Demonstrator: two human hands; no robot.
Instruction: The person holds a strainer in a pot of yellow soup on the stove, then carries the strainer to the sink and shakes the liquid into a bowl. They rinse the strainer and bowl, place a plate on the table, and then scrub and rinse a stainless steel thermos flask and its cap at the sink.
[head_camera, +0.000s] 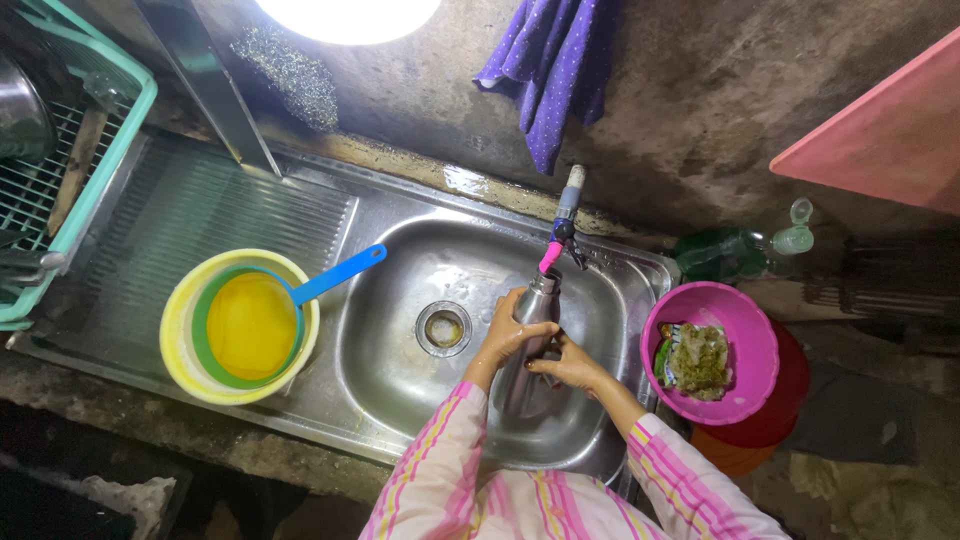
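Stainless steel, wet and shiny: a tall metal bottle (530, 340) stands tilted over the basin of a steel sink (400, 300), its open neck just under a tap (562, 225) with a pink tip. The left hand (508, 335) is wrapped around the bottle's upper body, fingers closed on it, and the right hand (565, 365) is pressed against its lower side, fingers curled on the metal; both wrists wear pink striped sleeves. Because the bottle looks wet and smooth, it could slip through the fingers and clatter into the basin beside the drain (443, 328), or knock against the tap just above its mouth. Whether water is running cannot be told. To the right, on the sink's edge, a pink bowl (745, 330) holding a green scrubbing pad sits near the right elbow, and a careless swing of the arm could tip it. To the left, on the ribbed draining board, a yellow bowl (180, 340) holds a green and yellow strainer with a blue handle (340, 272), well apart from the hands. A purple cloth (550, 70) hangs on the wall above.
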